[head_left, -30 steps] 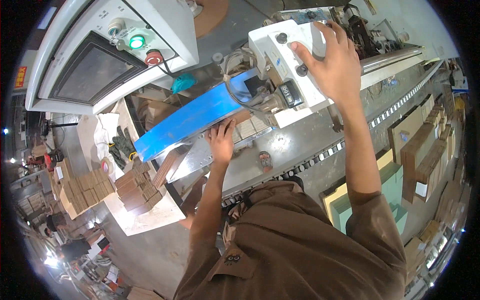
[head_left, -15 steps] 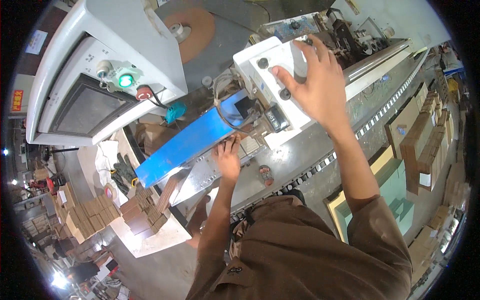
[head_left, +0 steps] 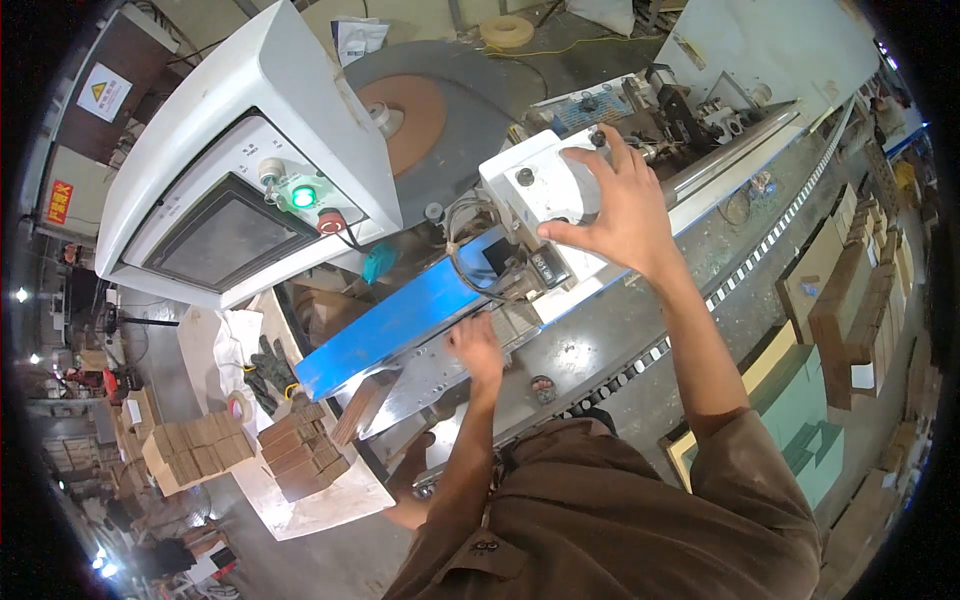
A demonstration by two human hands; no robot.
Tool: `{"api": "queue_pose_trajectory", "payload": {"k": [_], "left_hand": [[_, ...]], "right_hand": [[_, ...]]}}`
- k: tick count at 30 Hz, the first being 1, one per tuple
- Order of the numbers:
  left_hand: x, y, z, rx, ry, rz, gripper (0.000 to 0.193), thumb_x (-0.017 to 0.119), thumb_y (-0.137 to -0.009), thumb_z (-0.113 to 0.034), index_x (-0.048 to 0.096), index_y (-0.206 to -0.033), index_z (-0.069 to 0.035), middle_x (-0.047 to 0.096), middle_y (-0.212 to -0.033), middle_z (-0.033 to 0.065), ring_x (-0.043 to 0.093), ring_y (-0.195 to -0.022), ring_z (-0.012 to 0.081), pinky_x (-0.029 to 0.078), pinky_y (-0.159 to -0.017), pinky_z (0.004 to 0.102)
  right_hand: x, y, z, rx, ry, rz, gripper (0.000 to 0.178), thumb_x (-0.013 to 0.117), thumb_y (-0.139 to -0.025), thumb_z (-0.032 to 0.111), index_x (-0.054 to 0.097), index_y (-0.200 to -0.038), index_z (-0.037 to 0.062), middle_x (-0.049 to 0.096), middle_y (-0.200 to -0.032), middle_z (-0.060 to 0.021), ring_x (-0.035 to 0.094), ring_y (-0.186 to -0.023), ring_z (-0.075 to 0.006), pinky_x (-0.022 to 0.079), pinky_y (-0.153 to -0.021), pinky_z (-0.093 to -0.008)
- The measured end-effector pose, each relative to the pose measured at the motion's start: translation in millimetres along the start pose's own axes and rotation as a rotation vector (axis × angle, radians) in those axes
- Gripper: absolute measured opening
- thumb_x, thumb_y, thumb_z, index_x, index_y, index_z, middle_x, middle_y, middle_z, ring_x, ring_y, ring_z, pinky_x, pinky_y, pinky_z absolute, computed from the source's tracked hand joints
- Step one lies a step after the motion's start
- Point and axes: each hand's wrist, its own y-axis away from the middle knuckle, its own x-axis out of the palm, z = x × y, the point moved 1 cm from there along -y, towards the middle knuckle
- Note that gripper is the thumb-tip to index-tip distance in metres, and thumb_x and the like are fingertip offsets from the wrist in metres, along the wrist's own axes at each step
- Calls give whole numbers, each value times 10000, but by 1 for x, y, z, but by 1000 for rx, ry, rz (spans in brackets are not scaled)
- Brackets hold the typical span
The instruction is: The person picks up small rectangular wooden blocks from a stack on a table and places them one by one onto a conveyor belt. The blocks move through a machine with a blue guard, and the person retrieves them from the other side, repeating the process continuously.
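Note:
My right hand (head_left: 632,215) spreads over a white machine housing (head_left: 520,200) with black knobs. Its fingers reach toward the far knob (head_left: 598,138), and its thumb lies by the near knob (head_left: 560,221). Below the housing, a small counter (head_left: 546,268) sits beside looped cables. My left hand (head_left: 475,350) is at the metal feed bed (head_left: 425,378), just below a long blue guard (head_left: 400,325). Its fingers are curled at the bed's slot; whatever they grip, if anything, is hidden.
A white control console (head_left: 330,130) with a dark screen and lit green button stands at the left. Stacked brown cardboard pieces (head_left: 300,455) and dark gloves (head_left: 268,372) lie on a table. A slatted rail (head_left: 715,297) runs along the right, beyond it more cardboard stacks (head_left: 850,300).
The view has shifted, moving the machine lower in the picture. My right thumb has moved to the near knob. The left fingers, stretched along the bed before, are now more curled.

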Motion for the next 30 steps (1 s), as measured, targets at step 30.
{"api": "queue_pose_trajectory", "payload": {"k": [30], "left_hand": [[-139,22,63,-4,-135,241,512,793,-938,-222,665,-1431,-168,613,-1366,139,544,-1306,367,306,-1184,606]], "right_hand": [[16,1,-3,-35,125,-84,780,851,-733,547,651,-1387,172,528,-1515,-311,563,-1340,-492,471,-1109,-570]]}}
